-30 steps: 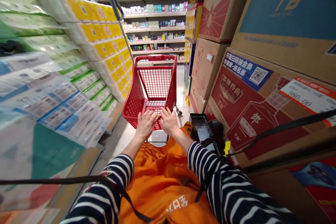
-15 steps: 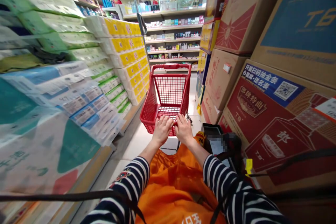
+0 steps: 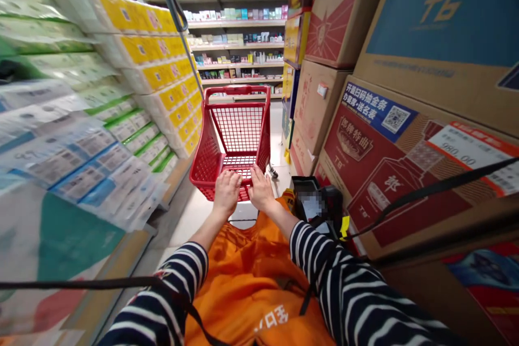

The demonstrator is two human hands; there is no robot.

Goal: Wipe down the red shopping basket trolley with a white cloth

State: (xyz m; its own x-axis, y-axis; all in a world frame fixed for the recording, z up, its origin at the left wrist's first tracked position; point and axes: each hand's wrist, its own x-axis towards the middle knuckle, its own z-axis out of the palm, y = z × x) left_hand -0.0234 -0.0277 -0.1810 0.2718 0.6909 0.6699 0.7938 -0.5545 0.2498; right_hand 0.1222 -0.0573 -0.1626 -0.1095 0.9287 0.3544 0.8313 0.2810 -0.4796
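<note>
A red plastic shopping cart (image 3: 237, 130) stands in the aisle straight ahead, its basket empty. My left hand (image 3: 226, 192) and my right hand (image 3: 260, 189) rest side by side on its near rim, fingers curled over the edge. Both forearms wear navy and white striped sleeves. An orange vest (image 3: 251, 275) covers my chest below them.
Wrapped tissue packs (image 3: 81, 135) fill the shelves on the left, yellow packs (image 3: 162, 70) farther on. Stacked liquor cartons (image 3: 389, 140) wall the right side. A black device (image 3: 318, 203) sits by my right arm. Shelves of small goods (image 3: 239, 38) cross the aisle's far end.
The view has tilted down and shifted, as at one second ago. Both hands have stayed on the cart's near rim throughout.
</note>
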